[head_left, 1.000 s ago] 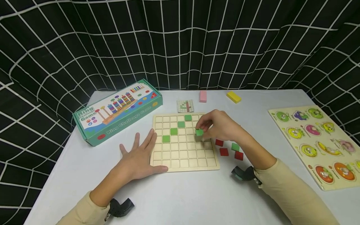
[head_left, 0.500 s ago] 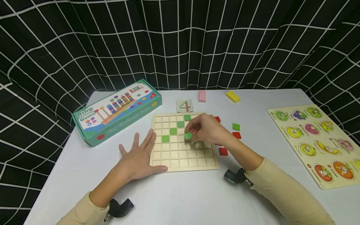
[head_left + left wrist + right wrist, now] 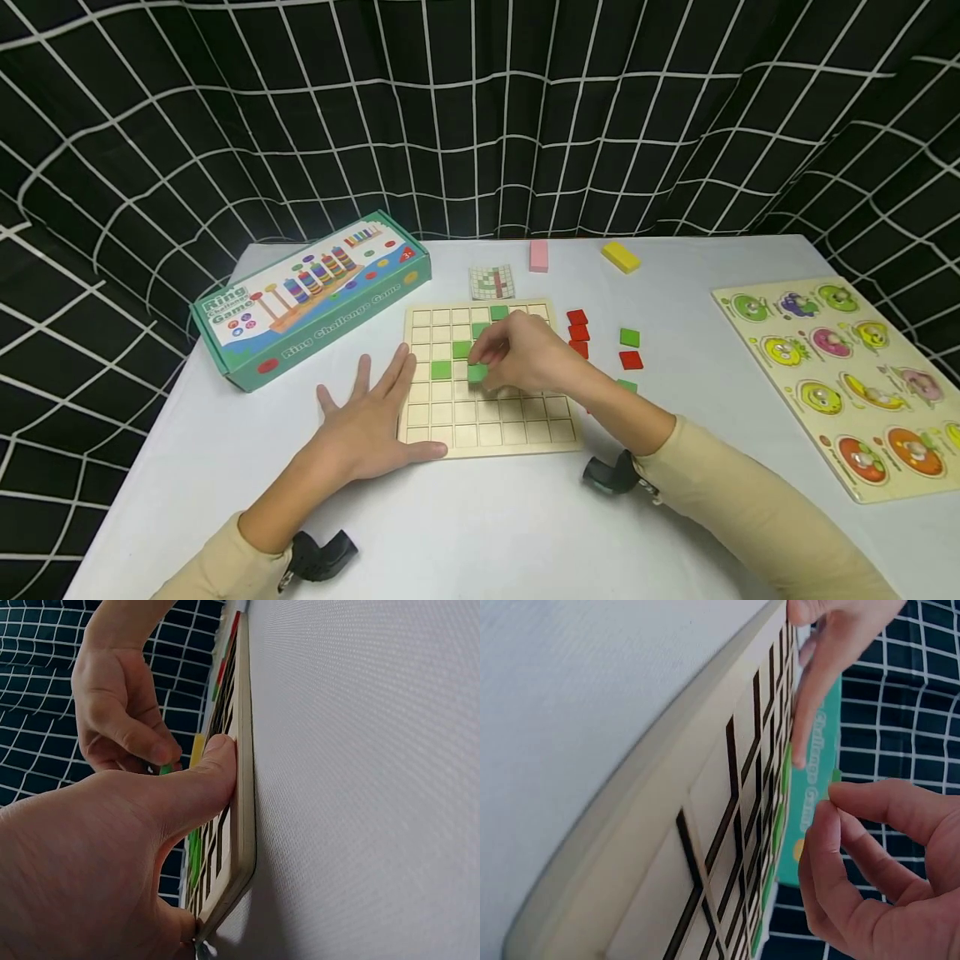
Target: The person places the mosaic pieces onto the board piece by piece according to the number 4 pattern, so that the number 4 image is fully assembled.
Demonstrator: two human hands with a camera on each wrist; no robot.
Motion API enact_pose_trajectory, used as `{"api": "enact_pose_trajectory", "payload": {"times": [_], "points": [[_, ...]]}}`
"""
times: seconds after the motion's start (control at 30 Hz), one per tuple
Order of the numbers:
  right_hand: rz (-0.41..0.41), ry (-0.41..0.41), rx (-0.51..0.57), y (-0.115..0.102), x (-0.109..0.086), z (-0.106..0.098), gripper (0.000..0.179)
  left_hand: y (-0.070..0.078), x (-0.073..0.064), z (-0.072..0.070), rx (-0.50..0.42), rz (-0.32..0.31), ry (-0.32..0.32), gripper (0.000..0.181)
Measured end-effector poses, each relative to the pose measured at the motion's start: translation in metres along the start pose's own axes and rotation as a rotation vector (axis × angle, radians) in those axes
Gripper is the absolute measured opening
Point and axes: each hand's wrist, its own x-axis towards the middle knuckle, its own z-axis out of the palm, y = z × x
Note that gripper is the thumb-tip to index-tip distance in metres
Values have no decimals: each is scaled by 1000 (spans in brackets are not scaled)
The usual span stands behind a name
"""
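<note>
A wooden grid board (image 3: pixel 442 435) lies on the white table, with a diagonal of several green square tiles (image 3: pixel 441 370) in its cells. My right hand (image 3: pixel 528 354) pinches one green tile (image 3: pixel 476 374) between thumb and fingertips, just above the middle of the board. From the right wrist view, only a sliver of that tile shows beyond the fingertips. My left hand (image 3: pixel 367 433) lies with fingers spread at the board's left side. Its thumb (image 3: pixel 214 769) rests on the board's near edge, as the left wrist view shows.
Loose red tiles (image 3: pixel 577 332) and green tiles (image 3: pixel 629 337) lie right of the board. Behind it are a small pattern card (image 3: pixel 491 283), a pink block (image 3: pixel 538 256) and a yellow block (image 3: pixel 621 257). A game box (image 3: pixel 315 292) stands left, a fruit puzzle (image 3: pixel 832 375) right.
My right hand has moved left across the board with the green tile, from its right side to near the middle. The left hand has stayed put.
</note>
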Motion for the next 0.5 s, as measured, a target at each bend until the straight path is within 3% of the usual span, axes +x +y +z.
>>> {"api": "enact_pose_trajectory", "payload": {"times": [0.5], "points": [[-6,-28,-18,-13,17,24,25,-2,0,1,-5,1,1,128]]}}
